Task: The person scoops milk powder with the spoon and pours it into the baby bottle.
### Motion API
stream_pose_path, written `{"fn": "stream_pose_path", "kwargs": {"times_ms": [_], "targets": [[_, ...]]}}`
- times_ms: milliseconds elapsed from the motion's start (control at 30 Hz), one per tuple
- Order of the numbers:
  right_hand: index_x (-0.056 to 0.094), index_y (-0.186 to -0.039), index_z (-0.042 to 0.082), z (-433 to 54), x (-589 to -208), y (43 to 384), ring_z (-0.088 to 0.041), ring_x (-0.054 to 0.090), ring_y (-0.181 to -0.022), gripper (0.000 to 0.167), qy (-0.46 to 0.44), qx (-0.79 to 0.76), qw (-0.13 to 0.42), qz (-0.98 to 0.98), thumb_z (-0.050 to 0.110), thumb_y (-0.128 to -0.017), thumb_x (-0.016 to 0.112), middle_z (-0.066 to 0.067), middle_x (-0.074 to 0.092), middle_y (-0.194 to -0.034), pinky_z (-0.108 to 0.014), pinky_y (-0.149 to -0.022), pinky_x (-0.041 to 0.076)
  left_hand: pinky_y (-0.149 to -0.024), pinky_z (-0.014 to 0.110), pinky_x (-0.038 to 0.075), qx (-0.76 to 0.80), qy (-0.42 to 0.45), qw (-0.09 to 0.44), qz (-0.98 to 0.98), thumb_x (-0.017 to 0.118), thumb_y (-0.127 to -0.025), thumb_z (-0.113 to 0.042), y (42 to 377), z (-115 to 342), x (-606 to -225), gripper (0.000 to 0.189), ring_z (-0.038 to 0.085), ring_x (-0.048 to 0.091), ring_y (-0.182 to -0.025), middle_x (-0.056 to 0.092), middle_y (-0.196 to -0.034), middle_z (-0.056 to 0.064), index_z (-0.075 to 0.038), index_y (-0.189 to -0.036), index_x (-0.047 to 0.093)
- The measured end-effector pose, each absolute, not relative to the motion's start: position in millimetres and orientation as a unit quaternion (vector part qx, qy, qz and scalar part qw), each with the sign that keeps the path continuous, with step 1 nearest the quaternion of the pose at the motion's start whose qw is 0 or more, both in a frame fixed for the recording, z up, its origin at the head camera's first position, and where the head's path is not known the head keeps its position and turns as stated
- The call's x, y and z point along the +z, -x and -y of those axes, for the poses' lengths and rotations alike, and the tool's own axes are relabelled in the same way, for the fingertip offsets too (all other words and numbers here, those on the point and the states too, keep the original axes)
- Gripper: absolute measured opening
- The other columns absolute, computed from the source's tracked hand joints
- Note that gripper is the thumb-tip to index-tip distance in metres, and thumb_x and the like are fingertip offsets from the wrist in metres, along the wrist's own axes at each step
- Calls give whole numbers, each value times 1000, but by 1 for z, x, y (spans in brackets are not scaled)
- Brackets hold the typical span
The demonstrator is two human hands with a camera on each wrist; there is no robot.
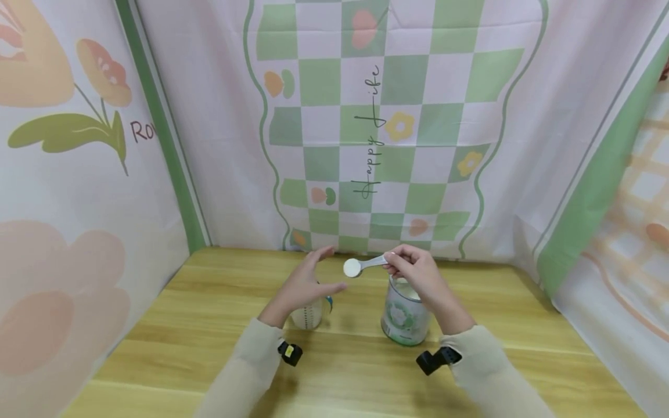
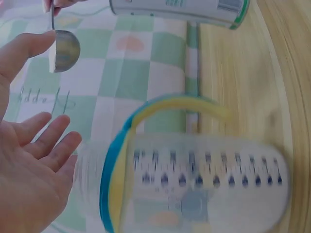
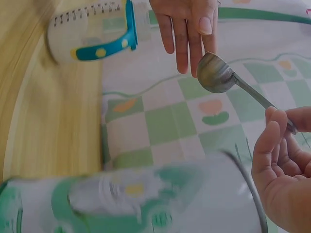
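My right hand (image 1: 420, 276) pinches the handle end of a metal measuring spoon (image 3: 215, 75), whose bowl is heaped level with white powder (image 1: 352, 267). The spoon is held in the air, left of and above an uncovered milk powder can (image 1: 401, 320). My left hand (image 1: 302, 285) hovers above a clear baby bottle (image 2: 218, 174) with fingers and thumb spread, holding nothing. The bottle stands upright, its top without a cap, with dark measuring marks and a blue and yellow handle (image 2: 109, 179). In the head view my left hand hides the bottle's top.
Both containers stand on a wooden table (image 1: 345, 371), the bottle left and the can right. A printed cloth with green checks (image 1: 360, 128) hangs behind the table's far edge. More printed cloth hangs at both sides. Each wrist wears a black camera.
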State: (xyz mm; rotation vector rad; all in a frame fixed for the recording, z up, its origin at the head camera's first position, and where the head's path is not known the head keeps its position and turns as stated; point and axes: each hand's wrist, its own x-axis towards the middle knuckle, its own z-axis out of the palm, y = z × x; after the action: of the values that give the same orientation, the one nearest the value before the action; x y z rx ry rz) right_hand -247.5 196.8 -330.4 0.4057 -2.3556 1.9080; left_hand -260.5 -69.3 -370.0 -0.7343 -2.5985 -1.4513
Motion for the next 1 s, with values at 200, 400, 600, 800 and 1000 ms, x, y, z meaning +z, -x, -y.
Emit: {"fn": "stream_pose_path", "kwargs": {"times_ms": [200,400,600,800,1000], "targets": [[64,-103,-11,-177,-333,251,-13,65,-75,26,-135,623,45,769,14,-101,63,-11,69,-86,-26,-70,56,-114,52,29,-482,224,39,846,84,-83,-39,257,90,-376,92,26,35,-142,41,-154,2,-15,-156,34],[66,-104,-9,-162,-333,253,-14,65,-77,25,-141,622,41,769,15,-101,63,-12,69,-88,-27,-72,57,-113,56,29,-497,185,24,847,86,-79,-43,251,107,-387,97,30,35,-142,41,-155,8,-14,-156,35],[67,-103,-7,-149,-337,254,-22,66,-82,24,-142,619,40,771,17,-101,63,-13,69,-90,-28,-73,57,-110,54,36,-497,166,18,851,87,-77,-46,250,117,-403,97,30,41,-138,45,-151,6,-13,-154,38],[68,-102,-6,-137,-343,255,-31,67,-86,24,-145,619,40,771,18,-101,63,-19,69,-93,-30,-74,58,-104,53,42,-501,163,15,850,87,-76,-49,254,121,-419,97,27,52,-126,51,-145,6,-12,-152,41],[68,-100,-5,-127,-348,256,-35,67,-86,22,-151,625,43,765,16,-101,63,-21,69,-91,-30,-73,58,-104,57,40,-523,158,11,837,85,-78,-50,254,124,-430,78,24,52,-127,58,-136,-3,-24,-144,51]]}}
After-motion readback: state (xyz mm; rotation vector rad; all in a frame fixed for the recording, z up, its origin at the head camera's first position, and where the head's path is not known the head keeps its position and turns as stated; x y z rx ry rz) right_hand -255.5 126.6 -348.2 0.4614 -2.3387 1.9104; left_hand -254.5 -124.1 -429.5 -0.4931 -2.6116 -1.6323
